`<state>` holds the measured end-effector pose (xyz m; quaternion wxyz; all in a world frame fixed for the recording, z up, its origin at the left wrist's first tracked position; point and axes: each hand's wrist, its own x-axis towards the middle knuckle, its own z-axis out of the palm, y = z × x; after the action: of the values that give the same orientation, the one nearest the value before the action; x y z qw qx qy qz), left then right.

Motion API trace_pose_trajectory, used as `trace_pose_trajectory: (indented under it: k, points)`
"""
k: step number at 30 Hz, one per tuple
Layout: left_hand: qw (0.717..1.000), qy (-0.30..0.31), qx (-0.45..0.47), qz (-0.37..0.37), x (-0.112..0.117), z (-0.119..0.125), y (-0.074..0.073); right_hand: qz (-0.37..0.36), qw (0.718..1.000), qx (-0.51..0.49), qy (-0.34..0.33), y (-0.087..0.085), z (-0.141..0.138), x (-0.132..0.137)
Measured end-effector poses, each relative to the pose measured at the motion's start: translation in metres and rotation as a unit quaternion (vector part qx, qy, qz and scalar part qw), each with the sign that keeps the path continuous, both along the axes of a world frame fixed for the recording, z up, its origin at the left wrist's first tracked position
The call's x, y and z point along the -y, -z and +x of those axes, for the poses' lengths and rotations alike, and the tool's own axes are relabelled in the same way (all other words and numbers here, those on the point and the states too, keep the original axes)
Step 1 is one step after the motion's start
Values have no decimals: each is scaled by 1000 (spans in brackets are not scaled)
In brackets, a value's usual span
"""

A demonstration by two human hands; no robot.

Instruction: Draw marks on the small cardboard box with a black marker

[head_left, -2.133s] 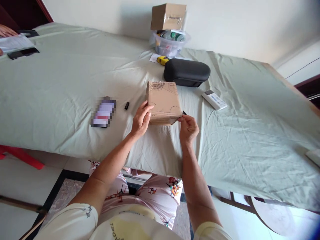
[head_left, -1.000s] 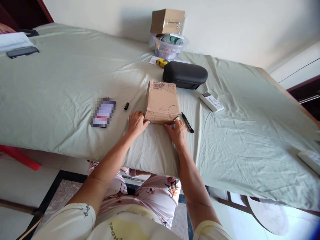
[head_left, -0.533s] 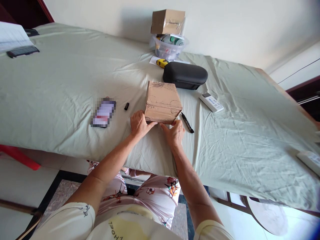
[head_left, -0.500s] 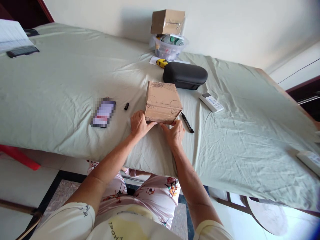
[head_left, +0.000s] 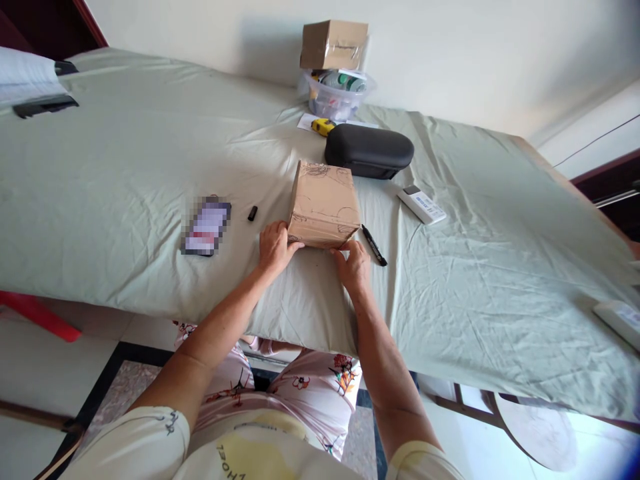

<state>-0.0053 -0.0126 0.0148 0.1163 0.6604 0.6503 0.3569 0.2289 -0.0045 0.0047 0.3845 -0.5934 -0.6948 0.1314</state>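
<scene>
A small brown cardboard box (head_left: 326, 193) with dark scribbled lines rests on the cloth-covered table in front of me. My left hand (head_left: 276, 247) is curled at its near left corner, thumb along the bottom front edge. At the near right corner, my right hand (head_left: 354, 265) grips the bottom edge with its thumb pointing inward. The fingertips of both hands are partly hidden. Just right of the box lies an uncapped-looking black marker (head_left: 374, 245). A black marker cap (head_left: 253, 213) lies to the left of the box.
Behind the box sits a black hard case (head_left: 370, 151), with a yellow tape measure (head_left: 323, 127) beside it. A phone (head_left: 207, 227) lies left, a white device (head_left: 423, 205) right. At the wall, a plastic basket (head_left: 334, 105) supports another carton (head_left: 334, 45). Green cloth (head_left: 480, 287) covers the table.
The box has turned slightly, its near edge shifting a little left. My left thumb has drawn left, and my right hand has slid slightly right along the near edge.
</scene>
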Motion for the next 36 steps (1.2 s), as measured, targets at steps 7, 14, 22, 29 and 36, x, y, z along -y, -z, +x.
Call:
trace_pose_trajectory:
  k: [7, 14, 22, 29, 36]
  points:
    - [1000, 20, -15, 11, -3, -6, 9, -3, 1000, 16, -9, -3, 6, -1]
    - [999, 33, -10, 6, -4, -8, 6, 12, 999, 31, -27, -10, 9, 0]
    - [999, 25, -33, -2, -3, -14, 0, -15, 999, 34, -26, -13, 8, 3]
    - [999, 48, -21, -6, -6, -16, 4, -12, 998, 24, -56, -9, 14, -1]
    - [999, 42, -18, 8, -3, -11, 2, -12, 997, 50, -58, -10, 11, 0]
